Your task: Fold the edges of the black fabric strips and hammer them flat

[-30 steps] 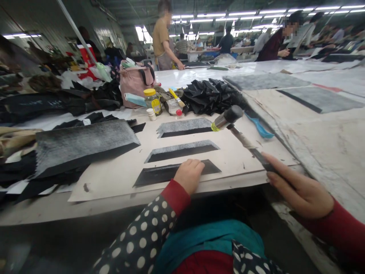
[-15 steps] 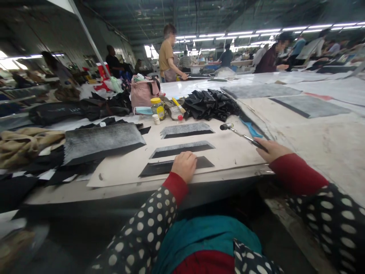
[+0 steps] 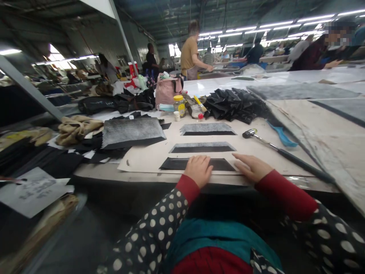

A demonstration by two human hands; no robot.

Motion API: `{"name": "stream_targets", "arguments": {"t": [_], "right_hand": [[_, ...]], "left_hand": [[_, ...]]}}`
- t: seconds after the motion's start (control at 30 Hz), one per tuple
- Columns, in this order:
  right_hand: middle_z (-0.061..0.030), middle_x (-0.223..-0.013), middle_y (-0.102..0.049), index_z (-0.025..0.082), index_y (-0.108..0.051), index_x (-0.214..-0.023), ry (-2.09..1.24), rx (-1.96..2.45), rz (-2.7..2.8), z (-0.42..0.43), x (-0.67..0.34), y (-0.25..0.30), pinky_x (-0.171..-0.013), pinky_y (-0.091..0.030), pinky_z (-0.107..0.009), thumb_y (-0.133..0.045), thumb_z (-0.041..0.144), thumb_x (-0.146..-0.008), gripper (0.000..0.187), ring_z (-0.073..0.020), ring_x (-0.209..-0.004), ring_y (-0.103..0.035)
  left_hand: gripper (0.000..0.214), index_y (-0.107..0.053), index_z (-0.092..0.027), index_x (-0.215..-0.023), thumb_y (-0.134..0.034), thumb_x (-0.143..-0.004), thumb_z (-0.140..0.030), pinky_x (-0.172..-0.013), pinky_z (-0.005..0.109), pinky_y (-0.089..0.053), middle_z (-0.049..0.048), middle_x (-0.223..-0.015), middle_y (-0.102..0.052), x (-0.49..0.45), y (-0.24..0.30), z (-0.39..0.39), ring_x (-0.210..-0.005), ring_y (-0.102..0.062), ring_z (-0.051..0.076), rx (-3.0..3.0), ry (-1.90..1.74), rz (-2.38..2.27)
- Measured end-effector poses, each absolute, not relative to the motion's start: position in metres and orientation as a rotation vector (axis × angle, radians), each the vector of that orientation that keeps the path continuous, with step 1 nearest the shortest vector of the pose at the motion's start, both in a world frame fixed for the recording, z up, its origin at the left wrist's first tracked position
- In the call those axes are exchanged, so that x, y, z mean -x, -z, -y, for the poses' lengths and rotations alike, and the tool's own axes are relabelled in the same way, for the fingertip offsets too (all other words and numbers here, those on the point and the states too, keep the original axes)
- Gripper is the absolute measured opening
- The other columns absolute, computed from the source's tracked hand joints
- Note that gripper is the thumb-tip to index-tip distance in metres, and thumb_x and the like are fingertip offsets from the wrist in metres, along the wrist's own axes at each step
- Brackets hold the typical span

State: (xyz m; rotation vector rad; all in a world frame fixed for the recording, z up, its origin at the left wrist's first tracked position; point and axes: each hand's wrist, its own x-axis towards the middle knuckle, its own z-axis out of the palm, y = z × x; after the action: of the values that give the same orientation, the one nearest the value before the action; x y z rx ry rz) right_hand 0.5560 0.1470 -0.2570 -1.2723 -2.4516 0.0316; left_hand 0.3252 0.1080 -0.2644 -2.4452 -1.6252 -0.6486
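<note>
My left hand (image 3: 199, 170) lies with curled fingers pressed on the nearest black fabric strip (image 3: 176, 164), which rests on a beige board (image 3: 142, 156) at the table's front edge. My right hand (image 3: 251, 166) lies flat and open on the board at the strip's right end, holding nothing. Two more strips, grey over black, lie further back: the middle strip (image 3: 202, 147) and the far strip (image 3: 207, 129). A hammer (image 3: 281, 152) with a dark handle lies on the board to the right of my right hand, apart from it.
A larger grey sheet (image 3: 131, 132) lies at left over black scraps. Behind the strips stand a yellow-lidded jar (image 3: 179, 105), a pink bag (image 3: 167, 89), a brush (image 3: 200, 104), a black fabric heap (image 3: 236, 104) and a blue tool (image 3: 281, 136). Several people work at far tables.
My right hand has let go of the hammer, which now lies on the board, and moved left to the near strip's right end. The view has swung left. My left hand stays on the strip.
</note>
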Motion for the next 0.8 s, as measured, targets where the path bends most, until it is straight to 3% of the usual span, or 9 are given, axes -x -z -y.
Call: {"name": "stream_targets", "arguments": {"t": [0.23, 0.4, 0.47, 0.57, 0.7, 0.8], "right_hand": [[-0.0112, -0.086, -0.062, 0.009, -0.054, -0.113, -0.126, 1.205, 2.615, -0.173, -0.499, 0.26, -0.073, -0.047, -0.035, -0.049, 0.023, -0.073, 0.043, -0.0213, -0.077, -0.057], [-0.0048, -0.072, -0.055, 0.017, -0.064, -0.085, -0.346, 1.055, 2.464, -0.175, -0.51, 0.238, -0.059, -0.047, -0.028, -0.05, 0.021, -0.071, 0.02, -0.0149, -0.064, -0.054], [-0.0055, -0.077, -0.056, 0.019, -0.062, -0.082, -0.227, 0.963, 2.346, -0.173, -0.519, 0.227, -0.065, -0.047, -0.029, -0.048, 0.02, -0.073, 0.017, -0.0157, -0.071, -0.055], [-0.0092, -0.093, -0.058, 0.018, -0.061, -0.086, 0.015, 0.944, 2.283, -0.164, -0.535, 0.226, -0.079, -0.045, -0.037, -0.046, 0.018, -0.075, 0.018, -0.0205, -0.088, -0.054], [-0.0136, -0.114, -0.054, 0.016, -0.055, -0.109, -0.016, 0.996, 2.498, -0.146, -0.555, 0.255, -0.083, -0.045, -0.042, -0.049, 0.031, -0.078, 0.035, -0.0248, -0.102, -0.052], [-0.0132, -0.122, -0.05, 0.018, -0.049, -0.118, -0.063, 1.013, 2.527, -0.134, -0.562, 0.27, -0.089, -0.042, -0.043, -0.047, 0.035, -0.081, 0.041, -0.0249, -0.111, -0.047]], "left_hand": [[0.035, -0.044, -0.019, -0.119, -0.04, -0.086, -0.03, -0.099, 0.041, -0.028, 0.0039, -0.119, -0.052, -0.322, 0.269, -0.105, -0.109, -0.044, 0.019, 2.453, 0.722, 1.675], [0.033, -0.048, -0.02, -0.114, -0.047, -0.081, -0.021, -0.099, 0.046, -0.024, 0.0025, -0.107, -0.059, -0.294, 0.241, -0.116, -0.099, -0.049, 0.019, 2.456, 0.655, 1.704], [0.027, -0.054, -0.02, -0.106, -0.045, -0.081, -0.016, -0.098, 0.043, -0.026, 0.0013, -0.096, -0.061, -0.281, 0.224, -0.12, -0.092, -0.051, 0.018, 2.438, 0.628, 1.669], [0.027, -0.057, -0.023, -0.103, -0.043, -0.082, -0.013, -0.097, 0.04, -0.027, 0.0012, -0.1, -0.06, -0.269, 0.211, -0.118, -0.095, -0.05, 0.018, 2.424, 0.626, 1.568], [0.037, -0.05, -0.022, -0.115, -0.053, -0.08, -0.031, -0.095, 0.041, -0.031, 0.0056, -0.118, -0.053, -0.26, 0.23, -0.097, -0.106, -0.047, 0.021, 2.696, 0.453, 1.509], [0.036, -0.049, -0.021, -0.116, -0.047, -0.083, -0.035, -0.097, 0.04, -0.031, 0.0065, -0.119, -0.052, -0.246, 0.248, -0.083, -0.108, -0.046, 0.02, 2.74, 0.488, 1.548]]}}
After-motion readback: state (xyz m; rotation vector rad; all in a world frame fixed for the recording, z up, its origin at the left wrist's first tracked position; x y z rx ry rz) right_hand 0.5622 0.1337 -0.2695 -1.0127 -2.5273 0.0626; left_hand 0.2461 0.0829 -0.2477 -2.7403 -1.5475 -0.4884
